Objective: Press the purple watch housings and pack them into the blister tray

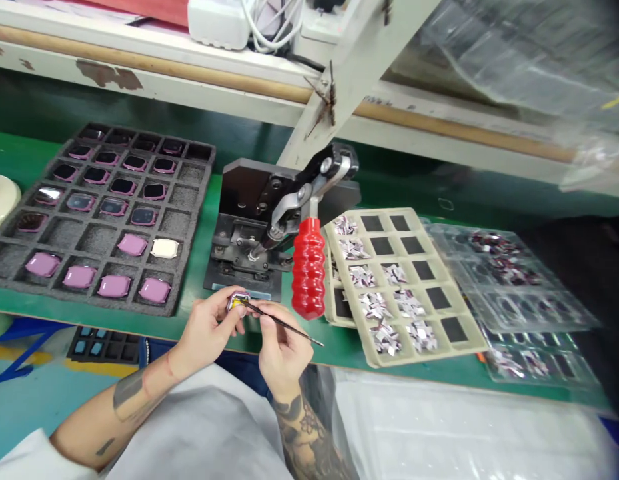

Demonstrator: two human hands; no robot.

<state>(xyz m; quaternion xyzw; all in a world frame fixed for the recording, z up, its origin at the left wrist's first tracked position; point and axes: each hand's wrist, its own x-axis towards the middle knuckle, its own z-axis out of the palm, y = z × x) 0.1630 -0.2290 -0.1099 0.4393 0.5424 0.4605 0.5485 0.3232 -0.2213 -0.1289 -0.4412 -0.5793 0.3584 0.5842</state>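
Note:
My left hand (206, 330) is closed around a small watch case (238, 299), purple at its edge with something yellow inside. My right hand (285, 347) grips slim black tweezers (294, 328), whose tip reaches the open side of the case. Fingers of both hands meet at the case and hide part of it. Just beyond them stands a black clamp fixture (249, 230) with a red ribbed handle (309, 273). To the left, a grey foam tray (176, 223) holds rows of purple watch cases (114, 287), some with dark screens up.
A cream compartment tray (424, 297) with small silvery parts (376, 305) lies right of the clamp, over another tray. Clear plastic trays (519, 287) lie farther right. A slanted white post (359, 73) and shelf edge (154, 87) rise behind. A darker tray (106, 345) sits below the bench's front edge.

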